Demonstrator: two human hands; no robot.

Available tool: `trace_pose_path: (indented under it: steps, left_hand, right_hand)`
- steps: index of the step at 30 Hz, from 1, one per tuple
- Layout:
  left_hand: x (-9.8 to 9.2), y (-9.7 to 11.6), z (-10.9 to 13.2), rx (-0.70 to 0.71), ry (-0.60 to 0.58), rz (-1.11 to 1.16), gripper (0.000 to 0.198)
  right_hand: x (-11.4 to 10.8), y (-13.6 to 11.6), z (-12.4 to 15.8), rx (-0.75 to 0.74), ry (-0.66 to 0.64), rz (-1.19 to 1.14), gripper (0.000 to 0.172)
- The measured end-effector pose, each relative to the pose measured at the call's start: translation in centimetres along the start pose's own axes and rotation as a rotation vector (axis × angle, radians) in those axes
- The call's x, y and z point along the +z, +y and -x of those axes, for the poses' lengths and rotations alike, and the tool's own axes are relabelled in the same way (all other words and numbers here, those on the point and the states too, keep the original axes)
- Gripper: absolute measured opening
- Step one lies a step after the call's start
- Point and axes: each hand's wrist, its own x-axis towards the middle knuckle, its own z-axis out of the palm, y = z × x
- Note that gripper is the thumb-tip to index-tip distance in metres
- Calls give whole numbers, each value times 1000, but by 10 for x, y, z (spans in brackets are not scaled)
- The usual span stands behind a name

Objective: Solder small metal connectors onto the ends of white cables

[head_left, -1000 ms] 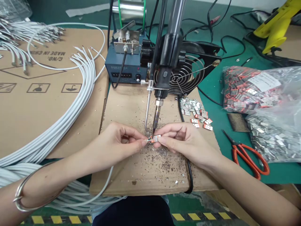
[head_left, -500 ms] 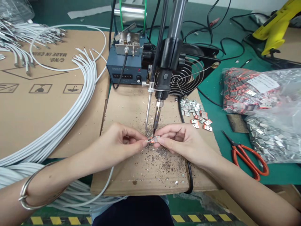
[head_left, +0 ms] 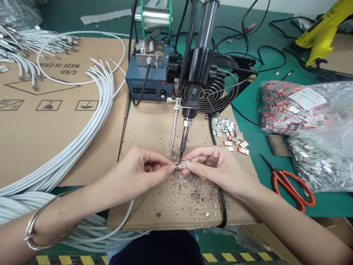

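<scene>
A USB connector [head_left: 185, 164], silver and orange, is pinched between the fingers [head_left: 198, 168] of the right hand [head_left: 216, 167], just beside the tip of a soldering iron [head_left: 187, 106]. The left hand [head_left: 147, 167] grips a wire end [head_left: 176, 166] at its orange side, above debris-strewn cardboard [head_left: 149, 129]; orange-handled scissors [head_left: 285, 177] lie on the green table [head_left: 325, 205].

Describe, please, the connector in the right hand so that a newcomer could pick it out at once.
Find the big black soldering iron above the brown cardboard and follow it down to its tip. Close by, the right hand holds a small silver-and-orange connector. Unlike the similar loose connectors farther right, this one is gripped.
</scene>
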Motion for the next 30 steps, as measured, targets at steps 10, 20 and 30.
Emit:
trace_pose_path:
  steps: [10,20,30]
  left_hand:
    - [1,1,-1,-22,0,11,21]
    - [1,-2,0,-21,-4,14,22]
    - [1,-1,0,-41,-5,17,22]
  right_hand:
    - [0,1,1,-7,-2,-2,5]
    - [0,1,2,-5,10,7,6]
    - [-1,3,1,-25,2,-5,6]
